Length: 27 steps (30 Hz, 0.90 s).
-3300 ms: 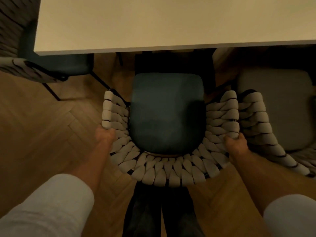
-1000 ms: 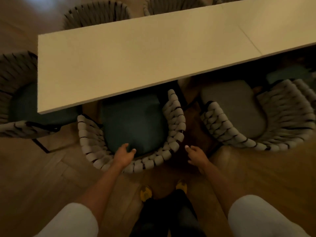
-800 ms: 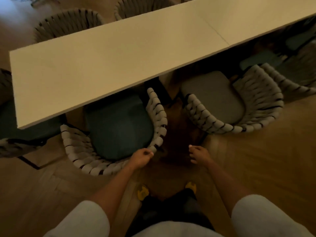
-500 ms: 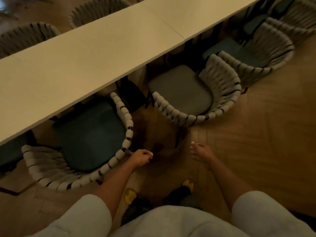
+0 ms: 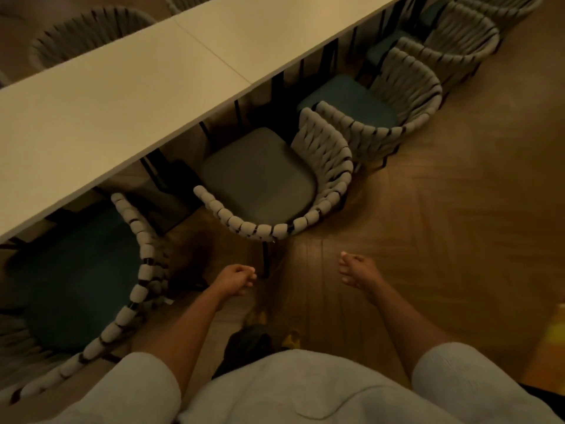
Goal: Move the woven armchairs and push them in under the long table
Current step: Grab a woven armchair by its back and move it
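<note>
A long pale table (image 5: 128, 87) runs diagonally from lower left to upper right. A woven armchair with a teal seat (image 5: 143, 267) stands at the left, its front under the table edge. A second woven armchair with a grey seat (image 5: 324, 182) stands just ahead of me, partly under the table. My left hand (image 5: 237, 280) hovers over the floor between the two chairs, fingers curled, holding nothing. My right hand (image 5: 356, 270) hangs in the air below the grey-seated chair's back, fingers loosely bent, touching nothing.
More woven armchairs (image 5: 406, 96) line the table's near side toward the upper right, and others (image 5: 88, 32) stand along the far side. Herringbone wood floor (image 5: 458, 224) spreads to the right. My feet (image 5: 275, 335) stand behind the chairs.
My hands let go of the teal-seated chair after it went in under the table. My view has swung right, and the grey-seated chair now lies ahead of both hands.
</note>
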Tool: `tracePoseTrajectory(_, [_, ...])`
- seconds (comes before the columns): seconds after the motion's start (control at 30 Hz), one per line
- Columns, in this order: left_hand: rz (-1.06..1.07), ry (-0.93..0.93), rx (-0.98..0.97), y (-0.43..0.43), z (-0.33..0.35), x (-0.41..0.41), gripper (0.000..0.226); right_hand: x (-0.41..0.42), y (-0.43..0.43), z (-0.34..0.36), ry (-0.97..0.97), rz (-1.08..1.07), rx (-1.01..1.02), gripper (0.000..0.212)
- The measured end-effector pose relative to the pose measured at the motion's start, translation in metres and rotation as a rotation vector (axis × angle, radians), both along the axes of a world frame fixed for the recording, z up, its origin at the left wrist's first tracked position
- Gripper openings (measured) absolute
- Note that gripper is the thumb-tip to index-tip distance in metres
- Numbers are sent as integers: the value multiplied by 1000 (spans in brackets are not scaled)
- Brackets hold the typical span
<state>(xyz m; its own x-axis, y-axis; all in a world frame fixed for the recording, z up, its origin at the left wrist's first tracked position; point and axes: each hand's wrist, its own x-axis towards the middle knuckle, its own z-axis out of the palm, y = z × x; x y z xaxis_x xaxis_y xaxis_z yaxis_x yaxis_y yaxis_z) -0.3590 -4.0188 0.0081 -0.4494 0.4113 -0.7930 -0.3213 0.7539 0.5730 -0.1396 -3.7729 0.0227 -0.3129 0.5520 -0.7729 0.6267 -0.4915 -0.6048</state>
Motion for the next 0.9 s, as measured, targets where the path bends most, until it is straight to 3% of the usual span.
tracePoseTrajectory(0.1, [60, 1, -14, 31, -12, -13, 27, -7, 31, -3, -28, -16, -12, 17])
tracePoseTrajectory(0.2, [144, -43, -49, 65, -34, -31, 30, -22, 73, -11, -32, 17, 9, 27])
tracePoseTrajectory(0.33, [340, -12, -166, 107, -53, -70, 63, -65, 136, -19, -57, 55, 62, 20])
tracePoseTrajectory(0.43, [477, 42, -286, 134, -53, -108, 87, -101, 182, -22, -91, 109, 134, 38])
tracePoseTrajectory(0.57, [630, -3, -353, 153, -61, -155, 98, -156, 225, -12, -134, 218, 276, 49])
tracePoseTrajectory(0.9, [901, -12, -432, 173, -81, -193, 77, -288, 313, -57, -265, 355, 493, 67])
